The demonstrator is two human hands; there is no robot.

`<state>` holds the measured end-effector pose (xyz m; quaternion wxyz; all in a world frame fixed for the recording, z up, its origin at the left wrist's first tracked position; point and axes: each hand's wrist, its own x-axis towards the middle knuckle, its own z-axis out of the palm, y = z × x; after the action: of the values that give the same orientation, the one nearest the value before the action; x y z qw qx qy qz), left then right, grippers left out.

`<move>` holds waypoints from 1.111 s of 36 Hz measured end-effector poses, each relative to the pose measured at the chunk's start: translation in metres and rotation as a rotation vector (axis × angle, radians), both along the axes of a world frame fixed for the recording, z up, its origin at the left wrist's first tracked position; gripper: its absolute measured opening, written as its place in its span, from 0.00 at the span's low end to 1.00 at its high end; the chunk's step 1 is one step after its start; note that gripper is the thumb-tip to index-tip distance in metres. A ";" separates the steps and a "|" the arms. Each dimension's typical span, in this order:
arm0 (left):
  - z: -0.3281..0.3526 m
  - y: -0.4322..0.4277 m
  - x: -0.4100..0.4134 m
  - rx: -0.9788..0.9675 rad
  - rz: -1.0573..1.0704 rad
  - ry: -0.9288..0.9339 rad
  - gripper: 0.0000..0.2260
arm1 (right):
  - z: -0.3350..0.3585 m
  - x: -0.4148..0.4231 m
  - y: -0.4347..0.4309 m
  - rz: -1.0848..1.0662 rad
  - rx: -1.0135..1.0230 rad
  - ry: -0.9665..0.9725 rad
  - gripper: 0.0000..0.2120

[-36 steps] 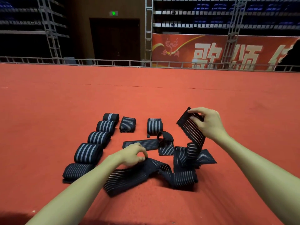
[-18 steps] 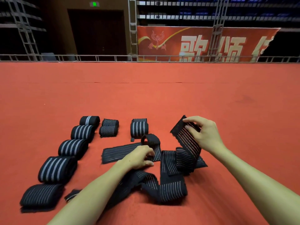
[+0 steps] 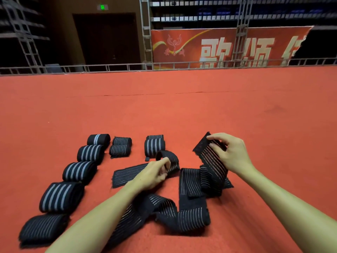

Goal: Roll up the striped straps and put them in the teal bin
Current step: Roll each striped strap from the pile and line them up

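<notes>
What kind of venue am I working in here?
Probably an indoor arena or event hall: a red carpet over a railed stage, tiered seating behind, and a big red banner on truss scaffolding.

This is an indoor arena or sports hall. A broad red carpeted floor (image 3: 182,110) ends at a low metal railing (image 3: 127,66); behind it stand truss towers (image 3: 145,30), tiered rows of blue seats (image 3: 218,10), a red banner (image 3: 228,46) with large characters, and a dark doorway (image 3: 107,39) under a green exit sign (image 3: 102,7).
</notes>
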<state>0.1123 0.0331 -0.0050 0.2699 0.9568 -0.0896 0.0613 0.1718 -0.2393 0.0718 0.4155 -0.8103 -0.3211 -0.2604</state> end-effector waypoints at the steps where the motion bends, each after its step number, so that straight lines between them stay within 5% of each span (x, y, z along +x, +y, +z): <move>1: 0.003 -0.001 -0.002 -0.002 0.010 -0.007 0.10 | 0.002 -0.001 -0.001 0.000 0.004 -0.001 0.09; 16: 0.129 -0.021 -0.045 -0.514 0.112 -0.144 0.14 | 0.056 -0.025 0.022 0.019 0.112 -0.103 0.12; 22: 0.195 -0.040 -0.066 -0.517 0.102 -0.204 0.17 | 0.102 -0.034 0.033 0.010 0.190 -0.168 0.12; 33: 0.300 -0.056 -0.076 -0.165 0.137 -0.540 0.05 | 0.198 -0.051 0.036 0.017 0.312 -0.288 0.10; 40: 0.336 -0.070 -0.080 -0.255 0.030 -0.581 0.03 | 0.230 -0.067 0.027 0.190 0.341 -0.281 0.09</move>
<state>0.0319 -0.0368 0.3314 0.3500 0.8588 -0.1405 0.3468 0.1044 -0.2126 0.3020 0.5201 -0.6505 -0.4019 -0.3807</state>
